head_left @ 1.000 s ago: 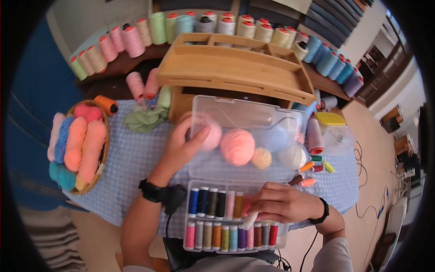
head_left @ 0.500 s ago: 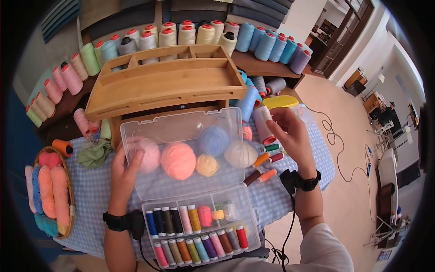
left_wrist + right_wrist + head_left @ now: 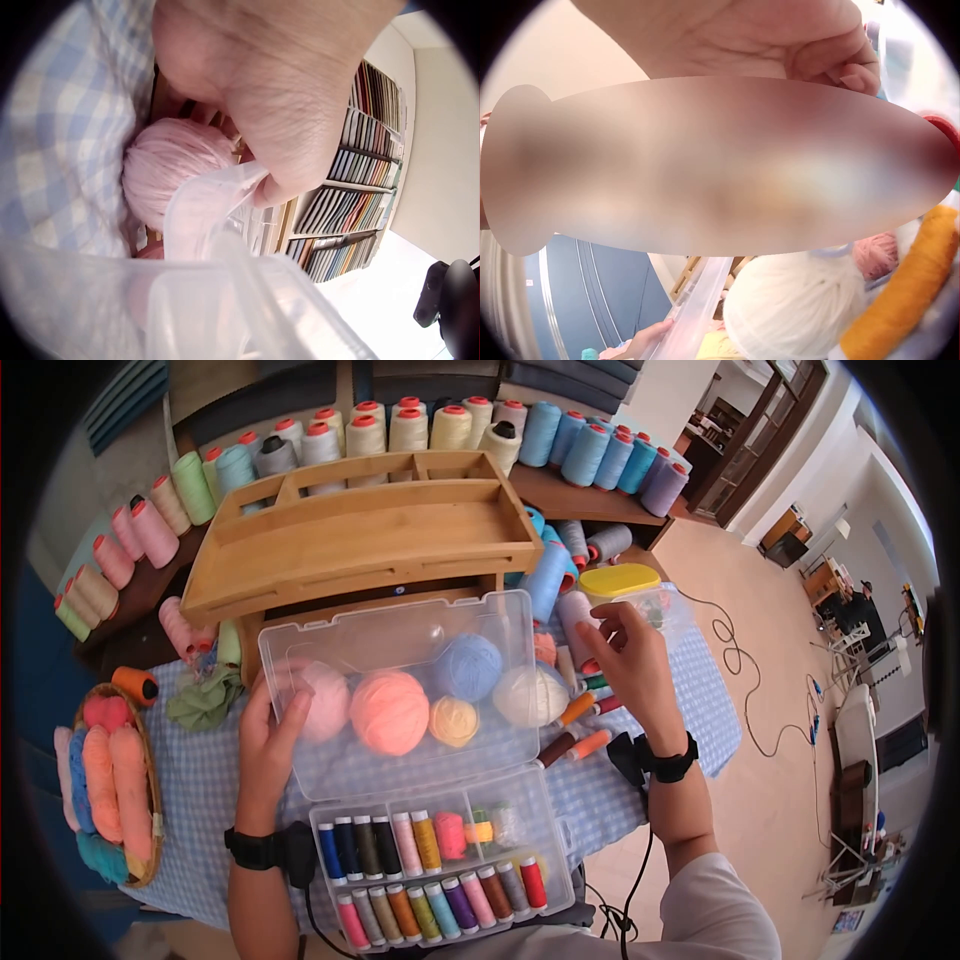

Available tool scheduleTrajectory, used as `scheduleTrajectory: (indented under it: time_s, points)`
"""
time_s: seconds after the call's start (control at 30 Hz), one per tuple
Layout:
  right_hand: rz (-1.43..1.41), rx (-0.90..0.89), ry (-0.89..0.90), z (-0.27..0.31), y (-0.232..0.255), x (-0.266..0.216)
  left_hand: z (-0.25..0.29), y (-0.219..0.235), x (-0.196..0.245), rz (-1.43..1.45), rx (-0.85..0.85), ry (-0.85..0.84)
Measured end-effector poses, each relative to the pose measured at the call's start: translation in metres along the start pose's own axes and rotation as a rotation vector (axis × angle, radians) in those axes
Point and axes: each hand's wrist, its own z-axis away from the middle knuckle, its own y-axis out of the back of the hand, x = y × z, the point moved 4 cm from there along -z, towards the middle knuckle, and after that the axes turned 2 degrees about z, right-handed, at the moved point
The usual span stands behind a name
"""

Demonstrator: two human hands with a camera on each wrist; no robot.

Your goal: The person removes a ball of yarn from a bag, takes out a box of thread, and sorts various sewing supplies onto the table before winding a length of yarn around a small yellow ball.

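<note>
My left hand [image 3: 268, 745] grips the left edge of the raised clear lid [image 3: 400, 785]; in the left wrist view the thumb of that hand [image 3: 262, 97] presses on the plastic beside a pink yarn ball [image 3: 169, 161]. Thread spools stand in rows in the case [image 3: 435, 895] below the lid. My right hand [image 3: 640, 665], fingers bent and nothing visible in them, hovers by a pale cone [image 3: 575, 615]. A whitish spool [image 3: 566, 668] lies below it, near orange spools [image 3: 577, 708]. Much of the right wrist view is blurred out below the hand [image 3: 780, 37].
Behind the lid are peach [image 3: 390, 712], blue [image 3: 470, 667] and white [image 3: 530, 696] yarn balls. A wooden organizer [image 3: 350, 550] stands at the back, with thread cones behind it. At left is a yarn basket [image 3: 153, 800], at right a yellow-lidded container [image 3: 620, 580].
My right hand moved from above the case to the right side of the table with a white spool, and has let it go there. The left hand stays on the lid. The head view has turned right.
</note>
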Motion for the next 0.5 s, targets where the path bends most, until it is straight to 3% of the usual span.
scheduleTrajectory:
  time_s: [0.2, 0.27, 0.33, 0.4, 0.5]
  points:
    - [-0.194, -0.17, 0.182, 0.015, -0.003, -0.023, -0.002, 0.002, 0.0, 0.0, -0.011, -0.015]
    - [-0.32, -0.41, 0.455, 0.032, -0.004, -0.042, 0.0, -0.001, 0.004, 0.004, -0.02, -0.035]
    - [-0.381, -0.781, 0.565, 0.05, -0.008, -0.06, 0.001, 0.0, 0.0, 0.004, -0.016, -0.027]
    - [-0.382, -0.948, 0.821, 0.067, -0.019, -0.07, -0.001, 0.0, 0.0, 0.004, -0.019, -0.026]
    - [-0.244, -0.912, 0.872, 0.077, -0.027, -0.071, 0.0, -0.002, 0.001, 0.018, -0.021, -0.058]
